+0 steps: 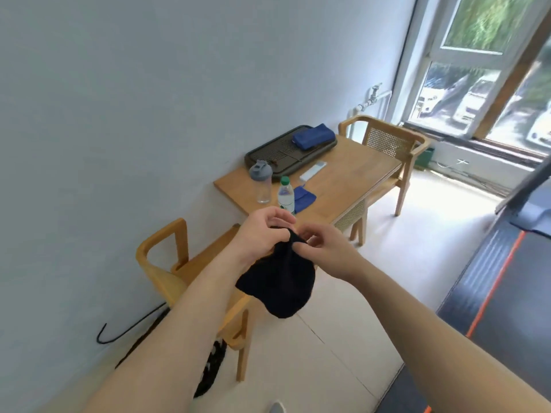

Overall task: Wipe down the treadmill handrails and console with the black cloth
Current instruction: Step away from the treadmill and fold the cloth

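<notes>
Both hands are raised in front of the chest, close together: the left hand (262, 231) and the right hand (325, 251) each pinch the top edge of the black cloth (278, 281), which hangs bunched below the fingers, clear of the floor and of the wooden chair (167, 263) behind it. It looks like a regrip or unfolding before any wiping.

The treadmill (507, 287) lies well apart at the right edge of view (only its belt and one upright show; the console is out of sight), so nothing has been wiped yet. A pinch this light could let the cloth slip to the floor and pick up dirt.

Near the tabletop's front edge stand a clear shaker bottle (262, 181), seemingly empty, and a green-capped water bottle (286, 195); contents unclear. At the far corner a dark tray (268, 150) holds a blue pouch (311, 136).
</notes>
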